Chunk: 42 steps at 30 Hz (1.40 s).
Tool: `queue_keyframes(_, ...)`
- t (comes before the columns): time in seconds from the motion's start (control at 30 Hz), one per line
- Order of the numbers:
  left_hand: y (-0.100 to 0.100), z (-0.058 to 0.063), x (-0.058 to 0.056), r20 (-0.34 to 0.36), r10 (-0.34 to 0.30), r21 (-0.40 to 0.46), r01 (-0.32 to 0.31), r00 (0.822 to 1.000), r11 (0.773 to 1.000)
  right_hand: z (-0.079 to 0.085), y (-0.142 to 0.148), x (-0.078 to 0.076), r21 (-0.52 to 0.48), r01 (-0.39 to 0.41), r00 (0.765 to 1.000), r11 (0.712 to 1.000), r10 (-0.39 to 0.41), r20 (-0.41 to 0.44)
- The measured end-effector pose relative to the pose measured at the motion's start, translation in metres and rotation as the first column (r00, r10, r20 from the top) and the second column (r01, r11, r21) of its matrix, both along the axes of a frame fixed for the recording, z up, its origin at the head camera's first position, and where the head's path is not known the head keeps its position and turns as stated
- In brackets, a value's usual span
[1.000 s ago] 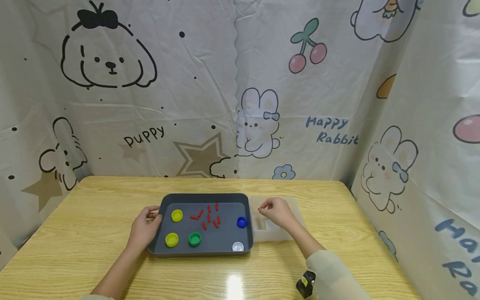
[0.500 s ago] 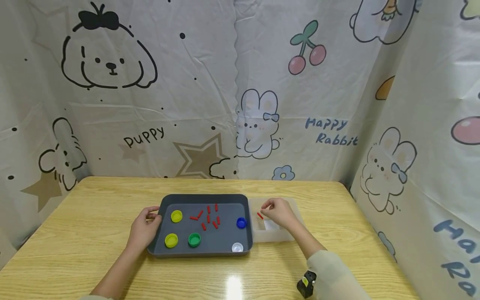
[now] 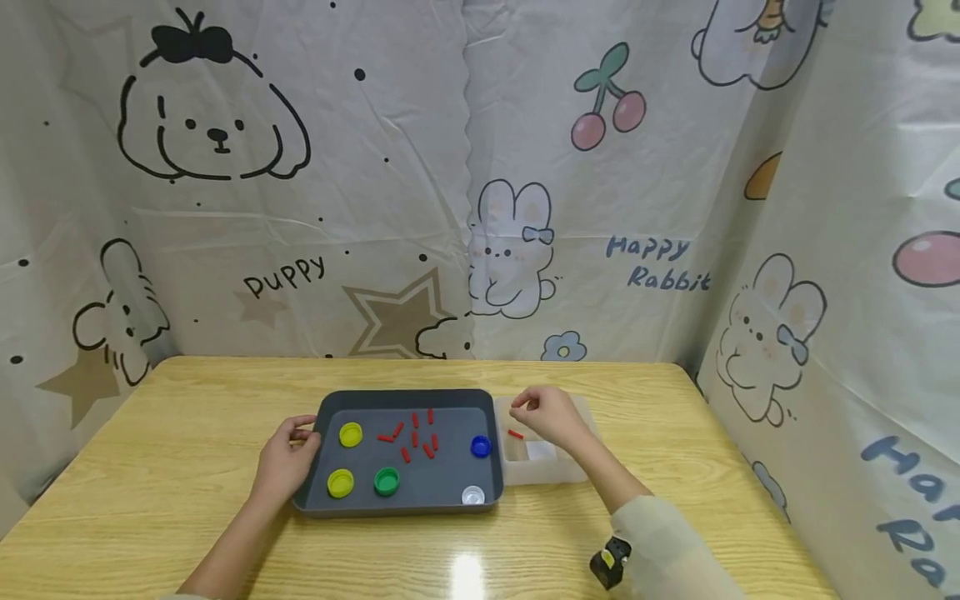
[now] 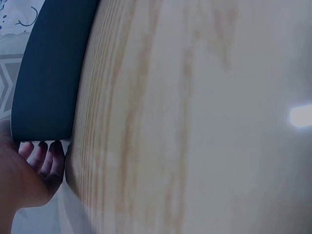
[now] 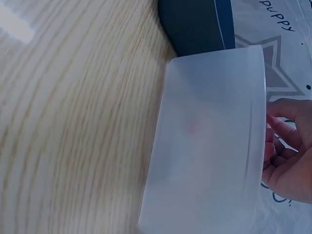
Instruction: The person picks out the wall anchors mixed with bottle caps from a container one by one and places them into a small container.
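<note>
My left hand (image 3: 288,457) holds the left end of a dark grey tray (image 3: 405,505), thumb at the rim and curled fingertips against the outer wall in the left wrist view. Several red sticks (image 3: 415,439) lie mid-tray, among two yellow caps (image 3: 350,434), a green cap (image 3: 386,482), a blue cap (image 3: 481,447) and a clear cap (image 3: 473,496). My right hand (image 3: 551,414) hovers over a translucent white box (image 3: 547,472), fingers loosely bent with nothing between them. Below its fingertips one red stick (image 3: 515,433) lies inside the box.
The box stands against the tray's right side on a wooden table (image 3: 375,558). A small black device (image 3: 611,562) sits by the right sleeve (image 3: 667,542). A printed curtain (image 3: 405,167) encloses the back and sides.
My right fingers have let go of a red stick, which now lies in the box, and the hand has lifted slightly. My left hand stays on the tray.
</note>
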State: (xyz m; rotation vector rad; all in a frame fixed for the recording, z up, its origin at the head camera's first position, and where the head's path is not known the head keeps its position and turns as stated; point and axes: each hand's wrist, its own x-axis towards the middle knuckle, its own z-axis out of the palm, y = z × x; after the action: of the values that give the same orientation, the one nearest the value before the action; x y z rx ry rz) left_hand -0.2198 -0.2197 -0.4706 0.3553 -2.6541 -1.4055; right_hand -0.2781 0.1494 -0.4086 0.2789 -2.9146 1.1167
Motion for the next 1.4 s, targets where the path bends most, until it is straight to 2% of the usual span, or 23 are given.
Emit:
queue_keyframes(0.43,-0.001,-0.002,-0.001,0.000,0.010,-0.004,-0.010,1.000,1.000,0.010,-0.028,0.005,-0.048,-0.098,0.995,0.994,0.098,-0.001)
queue_keyframes(0.8,-0.001,-0.002,-0.001,0.000,0.006,-0.006,-0.006,1.000,1.000,0.009,-0.050,0.006,0.015,-0.205,0.979,0.979,0.205,-0.014)
queue_keyframes(1.07,-0.002,-0.003,-0.001,-0.005,0.006,0.009,-0.006,1.000,1.000,0.001,-0.064,0.007,0.039,-0.271,0.962,0.962,0.273,-0.030)
queue_keyframes(1.27,-0.003,-0.004,-0.001,-0.011,0.006,0.017,-0.005,1.000,1.000,-0.004,-0.075,0.008,0.049,-0.331,0.943,0.942,0.332,0.001)
queue_keyframes(1.4,-0.002,-0.003,-0.001,-0.009,0.002,0.016,-0.002,1.000,1.000,-0.010,-0.081,0.009,0.080,-0.344,0.939,0.935,0.343,0.023)
